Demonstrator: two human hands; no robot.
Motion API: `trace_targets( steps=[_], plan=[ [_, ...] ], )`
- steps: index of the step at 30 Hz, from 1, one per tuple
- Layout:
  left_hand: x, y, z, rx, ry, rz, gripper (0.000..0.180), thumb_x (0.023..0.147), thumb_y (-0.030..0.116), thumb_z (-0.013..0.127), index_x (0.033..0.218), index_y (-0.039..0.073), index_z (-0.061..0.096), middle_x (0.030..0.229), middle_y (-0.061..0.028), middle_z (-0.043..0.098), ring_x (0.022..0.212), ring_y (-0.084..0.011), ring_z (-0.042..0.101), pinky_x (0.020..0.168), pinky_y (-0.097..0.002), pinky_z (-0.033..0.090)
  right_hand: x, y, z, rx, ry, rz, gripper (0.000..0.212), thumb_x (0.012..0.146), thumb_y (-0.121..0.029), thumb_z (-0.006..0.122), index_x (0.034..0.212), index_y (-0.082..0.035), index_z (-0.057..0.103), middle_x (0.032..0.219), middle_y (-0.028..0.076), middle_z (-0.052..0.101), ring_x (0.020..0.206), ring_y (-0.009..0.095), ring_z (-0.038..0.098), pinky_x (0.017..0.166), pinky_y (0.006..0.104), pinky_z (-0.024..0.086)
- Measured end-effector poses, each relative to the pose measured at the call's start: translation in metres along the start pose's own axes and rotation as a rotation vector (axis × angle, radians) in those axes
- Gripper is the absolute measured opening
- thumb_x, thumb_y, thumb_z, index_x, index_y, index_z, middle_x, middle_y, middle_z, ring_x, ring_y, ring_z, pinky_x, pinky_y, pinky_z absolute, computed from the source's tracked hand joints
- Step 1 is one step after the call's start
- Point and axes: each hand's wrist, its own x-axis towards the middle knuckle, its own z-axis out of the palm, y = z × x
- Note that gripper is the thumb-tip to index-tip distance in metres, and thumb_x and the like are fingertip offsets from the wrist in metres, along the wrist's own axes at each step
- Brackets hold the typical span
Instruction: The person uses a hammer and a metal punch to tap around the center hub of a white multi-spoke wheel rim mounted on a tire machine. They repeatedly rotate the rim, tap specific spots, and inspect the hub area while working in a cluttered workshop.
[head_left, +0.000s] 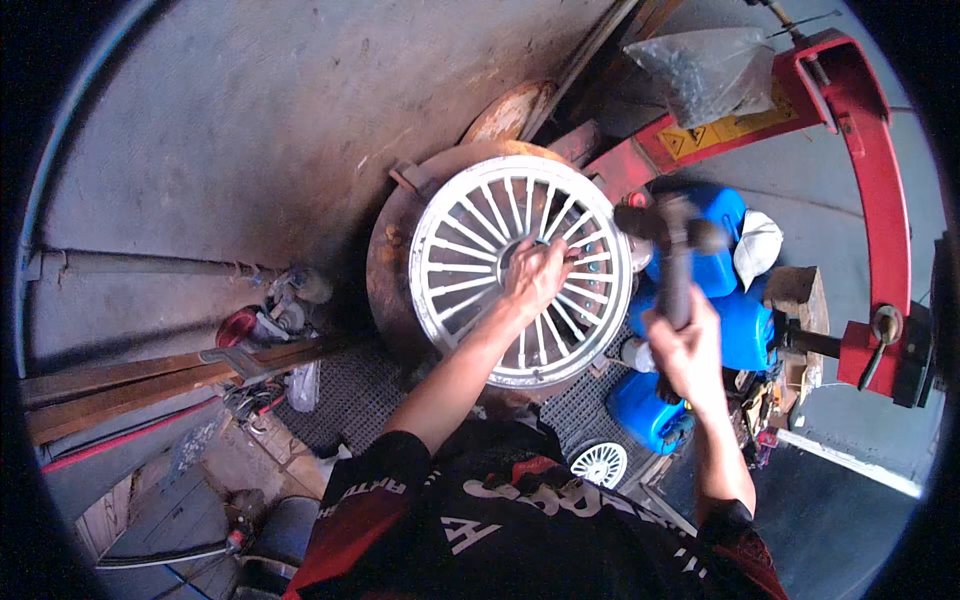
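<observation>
The wheel (pixel 462 268) lies left of the hammer (pixel 676 275)

Got two bare hands here, a left hand (pixel 538 278) and a right hand (pixel 688 350), and just one hammer (pixel 676 285). Spoked wheels come to two, one big wheel (pixel 470 268) plus one small wheel (pixel 598 464). Blue jugs (pixel 645 408), at least three, overlapping so can't swear to more. Also one clear plastic bag (pixel 712 78) and one white sack (pixel 757 246)

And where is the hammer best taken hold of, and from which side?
Probably by the hammer's handle, well below its bulky head, coming from the right: the handle is narrow and runs down the picture, where the right hand grips it.
</observation>
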Motion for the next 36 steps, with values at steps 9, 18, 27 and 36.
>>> trace_targets(
  steps=[9, 18, 27, 36],
  plan=[
    [0.002, 0.005, 0.002, 0.091, -0.222, -0.106, 0.023, 0.076, 0.006, 0.067, 0.099, 0.000, 0.066, 0.073, -0.0198, 0.067, 0.070, -0.0351, 0.068, 0.095, -0.0435, 0.050, -0.003, 0.026, 0.022, -0.049, -0.068, -0.034, 0.039, 0.075, -0.010, 0.064, 0.110, 0.003, 0.057, 0.077, 0.010, 0.062, 0.067, 0.017, 0.058, 0.064, 0.0339, 0.049],
    [0.006, 0.006, -0.004, -0.032, -0.048, 0.009, 0.009, 0.079, 0.006, 0.065, 0.086, 0.004, 0.059, 0.063, -0.0136, 0.065, 0.060, -0.0309, 0.067, 0.095, -0.0473, 0.051, -0.013, 0.013, 0.008, 0.241, 0.096, -0.214, 0.023, 0.077, -0.004, 0.065, 0.099, 0.002, 0.060, 0.071, 0.008, 0.059, 0.062, 0.016, 0.054, 0.061, 0.0298, 0.048],
    [0.000, 0.001, -0.008, -0.057, -0.051, 0.031, 0.011, 0.078, 0.005, 0.065, 0.084, 0.004, 0.056, 0.078, -0.0108, 0.072, 0.070, -0.0316, 0.070, 0.098, -0.0484, 0.048, -0.004, -0.002, -0.014, 0.234, 0.251, -0.073, 0.013, 0.081, -0.003, 0.065, 0.093, -0.002, 0.060, 0.073, 0.002, 0.059, 0.059, 0.010, 0.052, 0.055, 0.0256, 0.044],
    [-0.012, -0.002, -0.004, -0.051, -0.094, -0.011, 0.012, 0.080, 0.008, 0.065, 0.089, 0.005, 0.058, 0.075, -0.0099, 0.071, 0.068, -0.0283, 0.070, 0.099, -0.0501, 0.047, 0.003, 0.010, -0.001, 0.077, 0.002, -0.007, 0.028, 0.074, -0.012, 0.067, 0.096, 0.002, 0.059, 0.070, 0.006, 0.059, 0.058, 0.014, 0.054, 0.054, 0.0307, 0.046]
  ],
)
